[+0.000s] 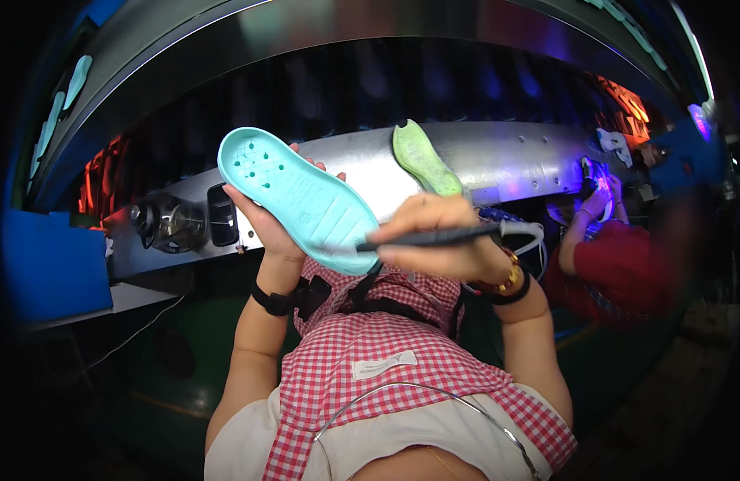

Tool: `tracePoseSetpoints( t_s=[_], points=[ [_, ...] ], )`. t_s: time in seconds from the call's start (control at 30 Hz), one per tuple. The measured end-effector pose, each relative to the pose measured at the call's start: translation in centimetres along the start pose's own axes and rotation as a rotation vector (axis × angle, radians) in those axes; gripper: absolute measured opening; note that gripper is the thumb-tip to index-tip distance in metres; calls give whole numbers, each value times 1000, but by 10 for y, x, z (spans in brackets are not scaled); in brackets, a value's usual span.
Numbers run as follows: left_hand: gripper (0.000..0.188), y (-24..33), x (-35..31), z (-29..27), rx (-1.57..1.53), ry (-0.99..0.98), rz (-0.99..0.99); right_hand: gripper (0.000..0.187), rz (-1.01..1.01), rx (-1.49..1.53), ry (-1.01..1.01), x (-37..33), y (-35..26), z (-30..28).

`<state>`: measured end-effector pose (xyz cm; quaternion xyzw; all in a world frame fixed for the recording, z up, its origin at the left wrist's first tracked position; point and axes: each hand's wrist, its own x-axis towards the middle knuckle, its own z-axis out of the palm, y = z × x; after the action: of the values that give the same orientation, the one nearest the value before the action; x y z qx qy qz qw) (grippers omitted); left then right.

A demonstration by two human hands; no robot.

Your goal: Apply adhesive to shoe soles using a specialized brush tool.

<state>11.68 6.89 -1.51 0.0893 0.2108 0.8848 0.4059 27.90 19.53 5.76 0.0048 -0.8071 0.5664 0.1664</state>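
My left hand (pixel 267 228) holds up a turquoise shoe sole (pixel 302 200) from its left side and underneath, the thumb along its edge. The sole tilts with its toe to the upper left; darker green dots mark that part, and ridges cross the end toward me. In my right hand (pixel 446 215) is a slim dark-handled brush (pixel 446 237), gripped between thumb and fingers. Its pale tip is blurred and lies over the near end of the sole; whether it touches, I cannot tell. Beyond my right hand, a light green sole (pixel 422 156) rests on the metal ledge.
The metal ledge (pixel 506 148) runs along a dark conveyor (pixel 370 84). A dark see-through jar (pixel 177 223) and a black tray (pixel 222 215) stand left. At the right, a co-worker in a red top (pixel 626 264) handles a piece under violet light. A blue box (pixel 61 264) sits far left.
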Motion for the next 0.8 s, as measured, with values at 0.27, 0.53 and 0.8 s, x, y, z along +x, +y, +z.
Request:
tracePoseSetpoints(
  t_s=[0.27, 0.53, 0.8],
  points=[
    [97, 0, 6, 1, -64, -79, 22, 17, -120, 154, -131, 3, 2, 16],
    [99, 17, 22, -24, 72, -316, 81, 20, -234, 331, -188, 8, 30, 24],
    [84, 20, 32, -10, 176, -610, 84, 18, -56, 398, -2, 3, 32, 21]
  ],
)
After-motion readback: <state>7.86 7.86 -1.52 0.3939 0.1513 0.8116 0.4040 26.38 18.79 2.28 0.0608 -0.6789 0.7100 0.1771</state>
